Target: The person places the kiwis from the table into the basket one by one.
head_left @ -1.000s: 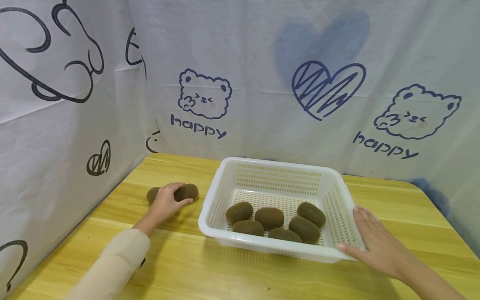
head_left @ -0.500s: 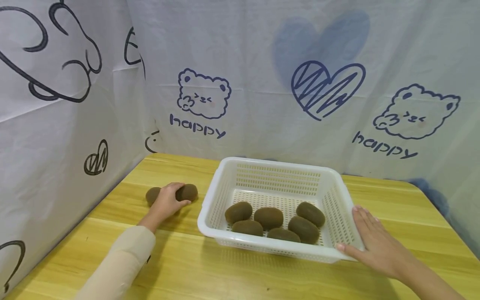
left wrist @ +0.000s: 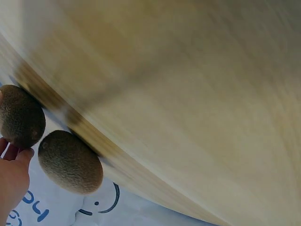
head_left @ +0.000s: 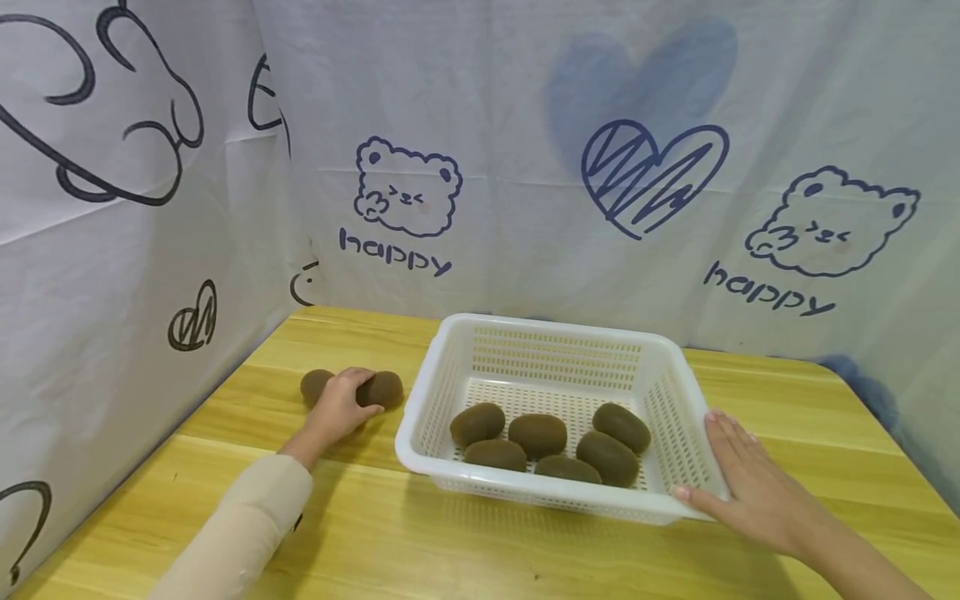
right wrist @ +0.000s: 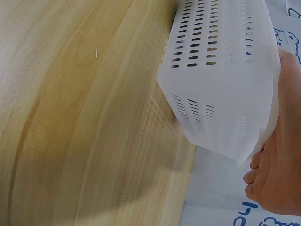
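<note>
My left hand grips a brown fuzzy kiwi on the table, left of the white basket. Beside that hand sits a second kiwi, partly hidden behind it. In the left wrist view the gripped kiwi is at the left edge with fingertips against it, and the other kiwi lies close by. My right hand rests on the right rim of the basket, fingers straight along the side and thumb on the front corner. Several kiwis lie inside the basket.
The wooden table runs under everything. White cloth with bear and heart drawings hangs behind it, and another cloth wall borders the left edge.
My left hand and the two kiwis by it have shifted slightly right, toward the basket, in the last half second. My right hand and the basket have stayed put.
</note>
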Action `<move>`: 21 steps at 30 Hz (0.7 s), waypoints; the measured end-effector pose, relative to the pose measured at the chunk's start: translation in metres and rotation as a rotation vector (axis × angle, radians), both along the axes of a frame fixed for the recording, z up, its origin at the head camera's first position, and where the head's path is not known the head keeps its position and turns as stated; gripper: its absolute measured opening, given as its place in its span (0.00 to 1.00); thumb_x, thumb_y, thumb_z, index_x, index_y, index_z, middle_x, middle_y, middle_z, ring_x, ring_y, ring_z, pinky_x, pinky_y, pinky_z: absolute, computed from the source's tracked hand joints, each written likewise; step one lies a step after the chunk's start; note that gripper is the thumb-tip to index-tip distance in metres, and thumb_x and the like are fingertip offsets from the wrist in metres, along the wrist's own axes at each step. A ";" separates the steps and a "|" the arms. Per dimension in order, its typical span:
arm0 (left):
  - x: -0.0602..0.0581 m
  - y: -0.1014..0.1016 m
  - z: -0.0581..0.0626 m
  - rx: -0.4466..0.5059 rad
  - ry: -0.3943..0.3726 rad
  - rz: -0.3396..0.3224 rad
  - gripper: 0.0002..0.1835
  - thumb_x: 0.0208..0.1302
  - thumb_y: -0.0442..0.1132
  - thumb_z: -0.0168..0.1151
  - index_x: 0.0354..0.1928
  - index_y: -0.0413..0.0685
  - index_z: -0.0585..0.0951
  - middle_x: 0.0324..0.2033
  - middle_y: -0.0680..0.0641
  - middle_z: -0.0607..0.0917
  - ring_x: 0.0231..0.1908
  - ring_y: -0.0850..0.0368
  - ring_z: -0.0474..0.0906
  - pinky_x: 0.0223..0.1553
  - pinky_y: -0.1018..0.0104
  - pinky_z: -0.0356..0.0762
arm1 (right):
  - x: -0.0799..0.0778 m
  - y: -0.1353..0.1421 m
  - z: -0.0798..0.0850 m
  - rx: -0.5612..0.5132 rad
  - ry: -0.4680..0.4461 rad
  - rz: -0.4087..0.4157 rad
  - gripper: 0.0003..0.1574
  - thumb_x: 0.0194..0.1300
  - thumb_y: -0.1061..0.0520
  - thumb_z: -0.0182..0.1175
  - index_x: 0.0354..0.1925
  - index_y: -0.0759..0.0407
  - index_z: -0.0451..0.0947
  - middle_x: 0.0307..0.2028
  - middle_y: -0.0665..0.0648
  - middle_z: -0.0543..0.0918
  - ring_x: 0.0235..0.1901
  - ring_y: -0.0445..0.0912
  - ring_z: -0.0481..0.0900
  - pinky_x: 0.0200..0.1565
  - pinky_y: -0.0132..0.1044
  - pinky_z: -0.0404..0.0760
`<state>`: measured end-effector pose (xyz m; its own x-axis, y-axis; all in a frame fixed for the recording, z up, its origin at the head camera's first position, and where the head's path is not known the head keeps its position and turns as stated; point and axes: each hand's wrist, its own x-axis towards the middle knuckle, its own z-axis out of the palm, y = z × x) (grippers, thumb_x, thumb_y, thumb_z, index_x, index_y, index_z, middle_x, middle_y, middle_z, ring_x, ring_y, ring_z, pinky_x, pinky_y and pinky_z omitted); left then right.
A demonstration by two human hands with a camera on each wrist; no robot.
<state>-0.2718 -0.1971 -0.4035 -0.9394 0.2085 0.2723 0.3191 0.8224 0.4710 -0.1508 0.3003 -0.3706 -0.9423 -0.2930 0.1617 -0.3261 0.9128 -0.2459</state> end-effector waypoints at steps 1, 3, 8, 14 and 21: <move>0.000 0.001 0.000 0.000 -0.001 -0.004 0.29 0.52 0.32 0.68 0.55 0.24 0.71 0.54 0.26 0.73 0.55 0.31 0.69 0.55 0.43 0.72 | 0.000 0.000 0.000 0.001 0.001 0.001 0.61 0.60 0.38 0.56 0.69 0.75 0.37 0.68 0.78 0.44 0.67 0.71 0.46 0.66 0.31 0.19; 0.001 0.002 -0.001 0.002 -0.004 -0.013 0.29 0.52 0.32 0.68 0.55 0.25 0.71 0.53 0.27 0.73 0.55 0.31 0.70 0.55 0.43 0.73 | 0.000 0.000 0.000 0.001 0.002 0.002 0.61 0.60 0.38 0.56 0.69 0.75 0.37 0.68 0.78 0.44 0.67 0.71 0.46 0.66 0.30 0.18; 0.004 0.004 -0.003 0.005 -0.002 -0.026 0.29 0.52 0.32 0.68 0.56 0.26 0.72 0.52 0.28 0.74 0.53 0.32 0.71 0.54 0.43 0.73 | -0.001 0.000 0.001 -0.001 0.008 0.006 0.61 0.60 0.38 0.55 0.69 0.75 0.37 0.68 0.78 0.44 0.67 0.71 0.46 0.66 0.30 0.19; 0.005 0.005 -0.007 0.020 0.021 -0.028 0.30 0.50 0.31 0.69 0.56 0.26 0.72 0.52 0.28 0.74 0.52 0.32 0.72 0.54 0.43 0.73 | -0.003 0.000 0.001 -0.011 0.020 0.011 0.61 0.60 0.38 0.55 0.70 0.73 0.36 0.68 0.77 0.44 0.67 0.70 0.46 0.61 0.21 0.18; 0.006 0.005 -0.010 0.074 0.012 -0.007 0.31 0.50 0.31 0.69 0.57 0.28 0.71 0.54 0.27 0.73 0.55 0.31 0.69 0.56 0.41 0.71 | -0.002 0.000 0.001 -0.021 0.009 0.003 0.61 0.60 0.37 0.55 0.70 0.73 0.37 0.69 0.77 0.44 0.67 0.71 0.46 0.64 0.28 0.19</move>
<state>-0.2655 -0.1923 -0.4132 -0.9344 0.1942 0.2985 0.3309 0.7833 0.5262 -0.1532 0.3006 -0.3691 -0.9398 -0.2926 0.1765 -0.3314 0.9065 -0.2618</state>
